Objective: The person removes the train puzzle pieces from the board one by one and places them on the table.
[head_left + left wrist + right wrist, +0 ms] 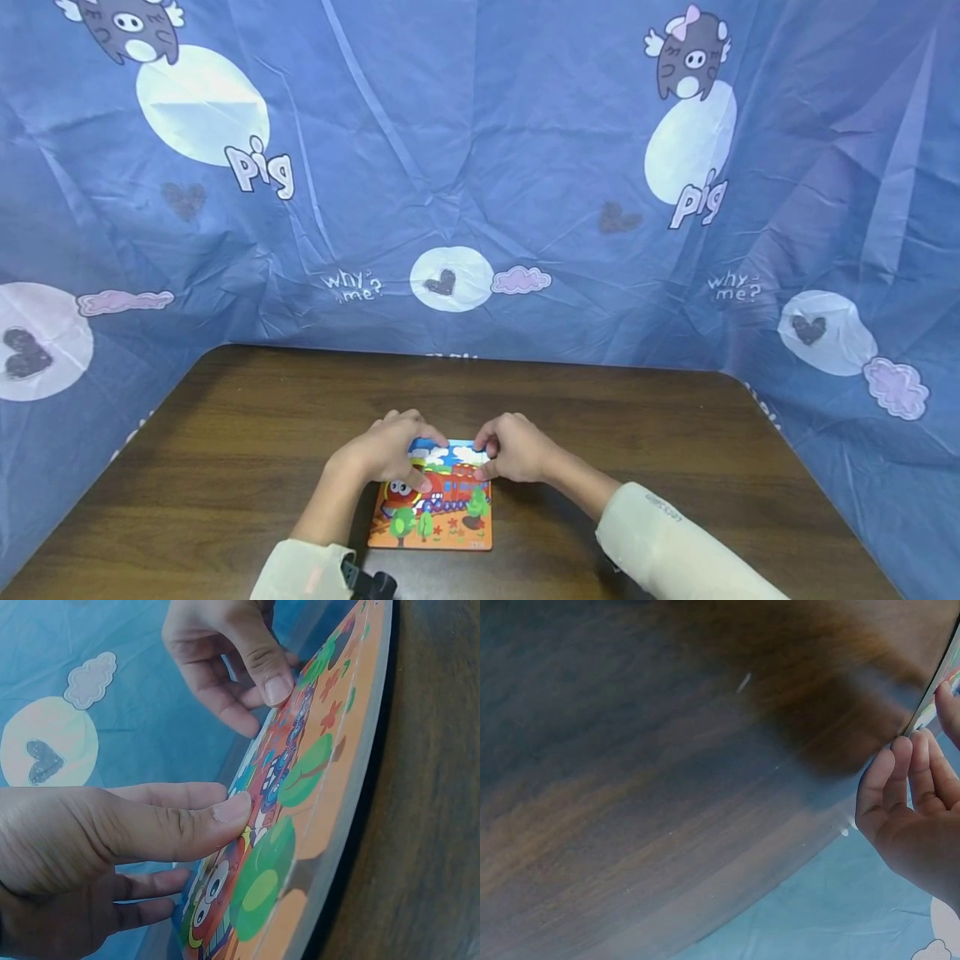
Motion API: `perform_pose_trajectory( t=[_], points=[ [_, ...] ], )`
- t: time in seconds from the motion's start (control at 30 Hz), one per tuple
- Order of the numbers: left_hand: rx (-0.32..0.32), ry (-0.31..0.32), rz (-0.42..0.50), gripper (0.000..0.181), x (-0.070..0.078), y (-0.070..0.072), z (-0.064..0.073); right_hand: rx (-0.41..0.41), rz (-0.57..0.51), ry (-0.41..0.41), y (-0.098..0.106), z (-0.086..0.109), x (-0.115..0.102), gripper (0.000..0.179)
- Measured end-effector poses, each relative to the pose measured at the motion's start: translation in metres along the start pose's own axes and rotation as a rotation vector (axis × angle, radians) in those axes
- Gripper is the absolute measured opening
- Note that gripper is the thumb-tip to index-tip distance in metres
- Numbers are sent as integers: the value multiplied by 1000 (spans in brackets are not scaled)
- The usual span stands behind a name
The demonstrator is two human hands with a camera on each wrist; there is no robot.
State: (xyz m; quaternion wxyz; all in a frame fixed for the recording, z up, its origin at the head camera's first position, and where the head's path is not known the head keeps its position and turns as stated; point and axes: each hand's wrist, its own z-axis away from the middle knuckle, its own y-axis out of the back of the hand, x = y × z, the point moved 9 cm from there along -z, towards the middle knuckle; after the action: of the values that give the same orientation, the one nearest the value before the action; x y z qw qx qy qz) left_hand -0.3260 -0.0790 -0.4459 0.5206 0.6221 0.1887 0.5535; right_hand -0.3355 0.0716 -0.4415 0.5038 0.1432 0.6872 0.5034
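A square puzzle board with a red cartoon train, green trees and a blue cloudy sky lies flat on the table, near its front. My left hand reaches over its upper left part, thumb on the train picture and a fingertip at the top edge. In the left wrist view the left thumb lies straight across the picture, the other fingers stretched out behind it. At the upper right side my right hand pinches the board's edge, thumb on the face. The right wrist view shows its fingertips against the edge.
The brown wooden table has rounded far corners. Behind and along both sides hangs a blue cloth printed with pigs, hearts and clouds. A dark strap with a small device sits at the left sleeve.
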Motion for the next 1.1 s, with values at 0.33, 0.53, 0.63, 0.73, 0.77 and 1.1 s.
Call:
perform_pose_trajectory(
  t=[0.33, 0.53, 0.63, 0.73, 0.77, 1.1],
  points=[
    [1, 4, -3, 54, 1, 1, 1, -16, -43, -8, 0, -4, -1, 28],
    [-2, 12, 8, 53, 0, -1, -1, -45, -46, -12, -3, -7, 1, 31],
    [1, 12, 10, 54, 0, 0, 0, -66, -47, -26, -4, -7, 1, 32],
    [4, 11, 9, 54, 0, 1, 0, -85, -56, -48, -5, -7, 2, 32],
    [6, 11, 9, 53, 0, 1, 0, -90, -58, -56, -5, -8, 2, 32],
    [2, 20, 11, 53, 2, 2, 2, -83, -54, -65, -5, -8, 3, 32]
  ],
)
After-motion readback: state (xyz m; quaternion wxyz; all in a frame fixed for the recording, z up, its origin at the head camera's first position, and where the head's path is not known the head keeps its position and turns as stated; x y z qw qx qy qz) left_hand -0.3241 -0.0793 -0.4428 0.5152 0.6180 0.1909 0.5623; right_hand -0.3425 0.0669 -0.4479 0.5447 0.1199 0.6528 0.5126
